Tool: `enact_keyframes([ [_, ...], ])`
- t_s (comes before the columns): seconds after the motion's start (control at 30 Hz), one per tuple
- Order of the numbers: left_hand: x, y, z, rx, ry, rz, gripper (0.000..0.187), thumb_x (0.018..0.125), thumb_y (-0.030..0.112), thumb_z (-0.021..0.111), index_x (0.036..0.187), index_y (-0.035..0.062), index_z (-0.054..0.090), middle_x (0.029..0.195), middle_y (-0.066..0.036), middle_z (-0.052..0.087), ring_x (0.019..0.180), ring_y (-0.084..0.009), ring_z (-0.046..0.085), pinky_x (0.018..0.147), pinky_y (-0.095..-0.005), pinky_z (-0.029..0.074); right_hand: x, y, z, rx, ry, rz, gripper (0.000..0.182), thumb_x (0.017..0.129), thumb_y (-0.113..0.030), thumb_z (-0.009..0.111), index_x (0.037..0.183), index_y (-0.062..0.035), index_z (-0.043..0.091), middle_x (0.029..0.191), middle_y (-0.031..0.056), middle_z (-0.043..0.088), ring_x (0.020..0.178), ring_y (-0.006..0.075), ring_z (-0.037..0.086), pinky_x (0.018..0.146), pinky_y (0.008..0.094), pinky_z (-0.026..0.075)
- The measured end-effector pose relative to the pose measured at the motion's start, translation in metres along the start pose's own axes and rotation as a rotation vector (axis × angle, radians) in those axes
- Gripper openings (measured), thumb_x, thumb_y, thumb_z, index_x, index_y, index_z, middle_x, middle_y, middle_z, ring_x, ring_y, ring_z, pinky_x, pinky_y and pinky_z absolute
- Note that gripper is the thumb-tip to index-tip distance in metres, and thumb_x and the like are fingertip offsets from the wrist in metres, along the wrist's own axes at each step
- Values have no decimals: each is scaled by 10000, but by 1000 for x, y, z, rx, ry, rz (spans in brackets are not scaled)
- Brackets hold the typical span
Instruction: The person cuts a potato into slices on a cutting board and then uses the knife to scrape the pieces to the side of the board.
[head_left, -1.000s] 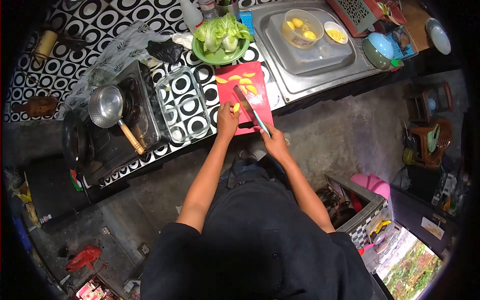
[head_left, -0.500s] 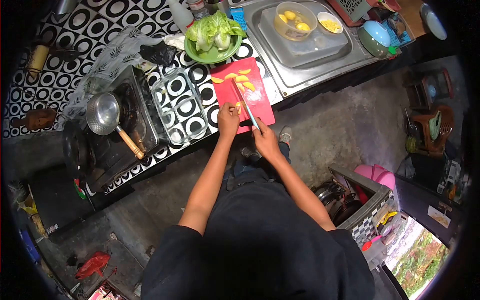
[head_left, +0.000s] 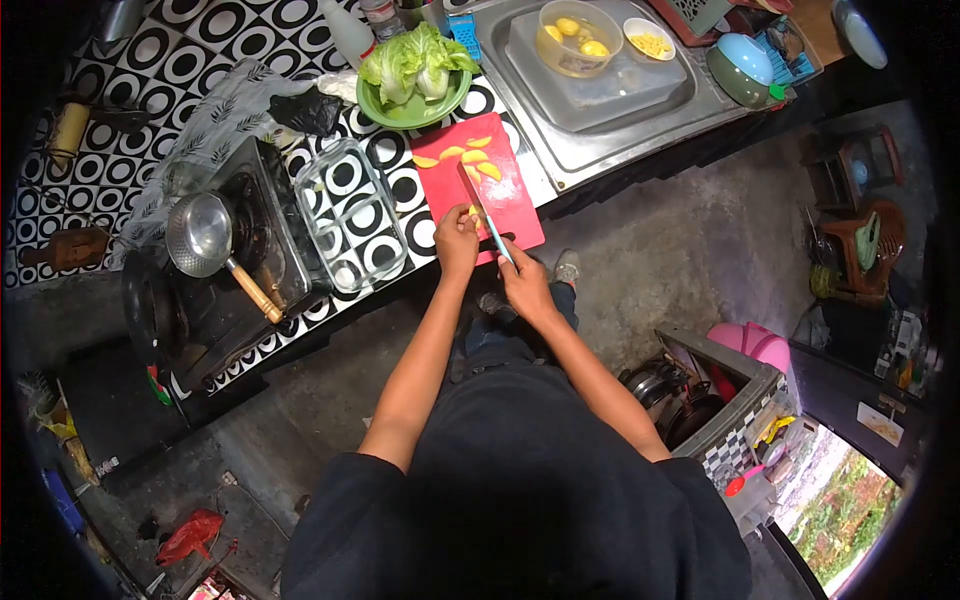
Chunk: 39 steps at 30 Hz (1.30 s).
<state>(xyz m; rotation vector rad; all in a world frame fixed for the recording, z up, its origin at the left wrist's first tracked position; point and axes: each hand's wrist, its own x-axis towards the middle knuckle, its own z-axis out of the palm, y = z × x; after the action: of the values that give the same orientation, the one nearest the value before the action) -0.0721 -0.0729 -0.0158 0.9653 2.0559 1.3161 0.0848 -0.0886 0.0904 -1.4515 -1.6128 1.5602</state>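
Observation:
My right hand point(head_left: 527, 285) is wrapped round the light-blue handle of a kitchen knife point(head_left: 496, 238). Its blade slants up and left over a red cutting board point(head_left: 513, 205). Left of the blade, my left hand point(head_left: 457, 243) has its fingers bent and pinched on a small yellow wedge point(head_left: 474, 212), which looks like potato and is partly hidden by the fingertips. Several cut yellow wedges point(head_left: 489, 171) lie scattered on the far half of the board, beyond the knife tip.
A green bowl of lettuce point(head_left: 405, 116) stands behind the board, a glass dish point(head_left: 398, 250) to its left. Farther left, a pan point(head_left: 203, 235) rests on the stove. By the sink, a clear bowl point(head_left: 556, 66) of yellow pieces and a small white bowl point(head_left: 632, 28) sit on an upturned tub.
The whole view has shifted slightly, so the counter appears a little farther left. Both hands keep nearly the same place at the board, with the knife beside the wedge.

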Motion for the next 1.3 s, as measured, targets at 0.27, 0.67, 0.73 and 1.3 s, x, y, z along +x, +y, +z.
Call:
enact_keyframes([
  [0.27, -3, 14, 0, -93, -27, -142, 223, 953, -1, 622, 1166, -29, 680, 905, -106, 684, 734, -144, 684, 635, -273, 606, 0, 14, 4, -56, 60, -117, 387, 1002, -149, 549, 1379, -68, 590, 788, 120, 633, 728, 179, 609, 725, 345, 503],
  [0.67, -13, 49, 5, -176, -47, -234, 277, 977, 24, 596, 1236, -52, 660, 904, -113, 700, 744, -141, 693, 659, -270, 600, -6, 22, 4, -36, 88, -135, 411, 996, -145, 555, 1393, -39, 567, 858, 188, 670, 771, 228, 646, 781, 363, 518],
  [0.73, -14, 50, 6, -181, -51, -249, 270, 980, 25, 600, 1231, -51, 662, 911, -108, 693, 752, -137, 687, 662, -270, 600, -7, 22, 4, -22, 100, -147, 411, 998, -142, 551, 1394, -30, 564, 863, 187, 676, 774, 229, 648, 783, 362, 518],
  [1.3, -15, 43, 19, -211, -24, -243, 251, 991, 29, 600, 1224, -51, 651, 884, -89, 680, 732, -111, 650, 655, -260, 589, -6, 24, -15, -9, 63, -139, 401, 985, -118, 542, 1367, 1, 571, 1242, 298, 639, 1193, 419, 618, 1010, 417, 477],
])
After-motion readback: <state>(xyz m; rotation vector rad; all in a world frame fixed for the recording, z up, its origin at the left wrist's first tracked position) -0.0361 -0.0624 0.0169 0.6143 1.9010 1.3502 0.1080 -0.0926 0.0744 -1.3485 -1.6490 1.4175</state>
